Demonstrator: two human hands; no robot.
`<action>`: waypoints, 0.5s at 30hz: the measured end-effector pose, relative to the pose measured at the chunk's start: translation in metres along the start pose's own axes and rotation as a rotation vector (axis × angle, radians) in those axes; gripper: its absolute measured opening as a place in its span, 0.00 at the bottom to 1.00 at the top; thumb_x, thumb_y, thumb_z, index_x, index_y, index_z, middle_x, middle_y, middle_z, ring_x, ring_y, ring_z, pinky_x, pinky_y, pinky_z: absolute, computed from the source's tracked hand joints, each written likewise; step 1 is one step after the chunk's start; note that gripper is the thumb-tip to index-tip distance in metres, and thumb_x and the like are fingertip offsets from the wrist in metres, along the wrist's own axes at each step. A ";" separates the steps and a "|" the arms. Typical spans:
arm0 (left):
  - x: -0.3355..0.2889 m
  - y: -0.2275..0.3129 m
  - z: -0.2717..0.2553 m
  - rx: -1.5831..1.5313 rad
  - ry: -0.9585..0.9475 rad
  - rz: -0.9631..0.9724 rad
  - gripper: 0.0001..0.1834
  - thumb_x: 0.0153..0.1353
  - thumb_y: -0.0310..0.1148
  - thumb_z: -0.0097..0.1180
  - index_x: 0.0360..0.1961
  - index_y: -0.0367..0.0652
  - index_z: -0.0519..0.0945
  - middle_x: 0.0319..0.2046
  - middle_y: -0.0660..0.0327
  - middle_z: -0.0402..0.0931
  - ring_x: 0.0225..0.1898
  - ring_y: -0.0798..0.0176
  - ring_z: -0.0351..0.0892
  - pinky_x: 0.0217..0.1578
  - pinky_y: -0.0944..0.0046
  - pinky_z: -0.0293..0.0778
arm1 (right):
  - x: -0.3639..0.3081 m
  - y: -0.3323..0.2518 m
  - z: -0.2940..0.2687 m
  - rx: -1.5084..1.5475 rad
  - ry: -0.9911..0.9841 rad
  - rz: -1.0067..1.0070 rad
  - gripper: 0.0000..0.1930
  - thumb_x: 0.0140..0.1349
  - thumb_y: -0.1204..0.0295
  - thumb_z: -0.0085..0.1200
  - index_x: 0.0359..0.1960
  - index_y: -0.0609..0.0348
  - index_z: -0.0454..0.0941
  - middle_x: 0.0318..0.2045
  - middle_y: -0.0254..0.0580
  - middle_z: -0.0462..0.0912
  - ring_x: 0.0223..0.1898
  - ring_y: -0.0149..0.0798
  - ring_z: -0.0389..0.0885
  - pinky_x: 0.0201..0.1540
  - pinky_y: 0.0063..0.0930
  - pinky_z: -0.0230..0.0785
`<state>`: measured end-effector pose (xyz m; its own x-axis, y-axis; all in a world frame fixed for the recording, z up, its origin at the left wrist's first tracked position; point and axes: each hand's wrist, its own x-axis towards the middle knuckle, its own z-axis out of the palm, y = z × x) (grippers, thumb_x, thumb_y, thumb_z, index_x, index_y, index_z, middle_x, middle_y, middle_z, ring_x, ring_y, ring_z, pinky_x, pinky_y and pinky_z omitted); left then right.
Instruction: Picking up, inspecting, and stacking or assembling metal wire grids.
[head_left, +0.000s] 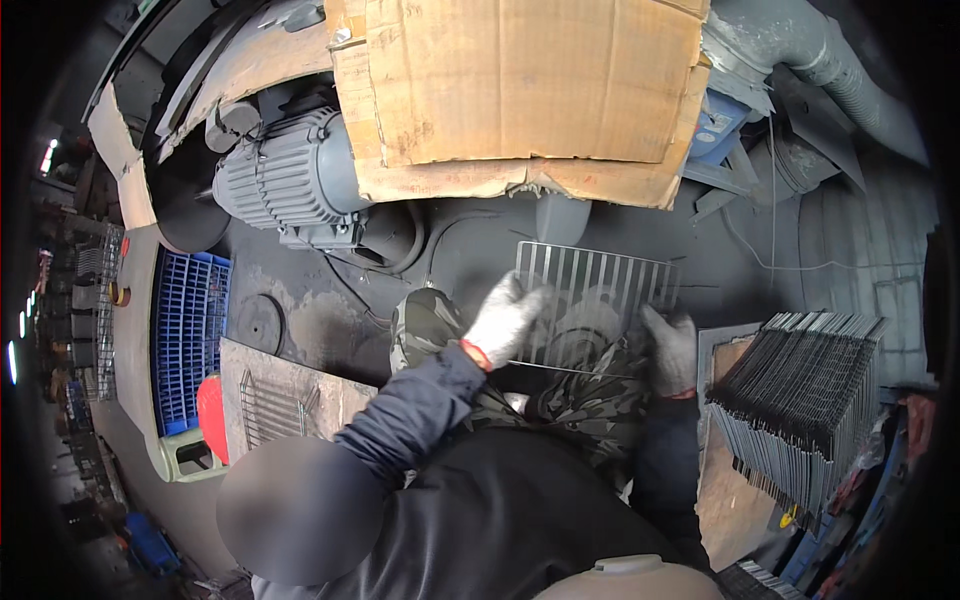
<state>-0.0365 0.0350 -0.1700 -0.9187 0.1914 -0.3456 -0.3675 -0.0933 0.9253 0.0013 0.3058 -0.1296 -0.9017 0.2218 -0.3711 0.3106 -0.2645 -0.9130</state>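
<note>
A flat rectangular wire rack [597,290] with thin parallel bars is held up in front of my camouflage-patterned trouser legs. My left hand [503,320], in a pale grey work glove, closes around its left edge. At the opposite edge is my right hand [674,350], also gloved and slightly blurred, with thumb and fingers pinching the rack's side. To the right, a tall stack of similar wire racks [800,385] rests on a wooden board. Another wire rack [272,412] lies on a board to my left.
Torn cardboard [520,90] covers machinery ahead. A grey electric motor [285,180] sits at the far left, and a silver duct [775,35] at the far right. On the left stands a blue plastic crate [188,335] beside a red round object [212,415].
</note>
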 end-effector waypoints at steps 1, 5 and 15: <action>0.000 0.000 0.002 -0.058 -0.015 -0.010 0.32 0.75 0.38 0.65 0.67 0.26 0.66 0.37 0.60 0.81 0.27 0.67 0.81 0.28 0.65 0.79 | 0.005 0.003 -0.007 -0.013 0.013 0.022 0.11 0.72 0.75 0.61 0.52 0.63 0.88 0.35 0.33 0.89 0.29 0.27 0.83 0.33 0.23 0.74; -0.011 -0.007 -0.031 -0.025 0.150 0.009 0.24 0.75 0.35 0.65 0.61 0.29 0.72 0.36 0.59 0.82 0.27 0.66 0.83 0.31 0.65 0.83 | 0.018 0.013 0.030 -0.103 -0.057 -0.023 0.07 0.73 0.73 0.62 0.47 0.62 0.88 0.34 0.32 0.89 0.27 0.26 0.82 0.30 0.24 0.73; -0.002 0.020 -0.032 -0.049 0.040 -0.199 0.22 0.73 0.38 0.66 0.57 0.32 0.76 0.38 0.60 0.83 0.31 0.68 0.81 0.29 0.67 0.79 | 0.017 0.017 0.011 0.062 0.011 0.175 0.14 0.68 0.68 0.66 0.43 0.71 0.88 0.37 0.42 0.91 0.35 0.34 0.89 0.41 0.26 0.80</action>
<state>-0.0462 0.0019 -0.1561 -0.8321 0.1719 -0.5273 -0.5477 -0.1054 0.8300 -0.0120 0.2944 -0.1491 -0.8319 0.1774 -0.5258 0.4434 -0.3573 -0.8220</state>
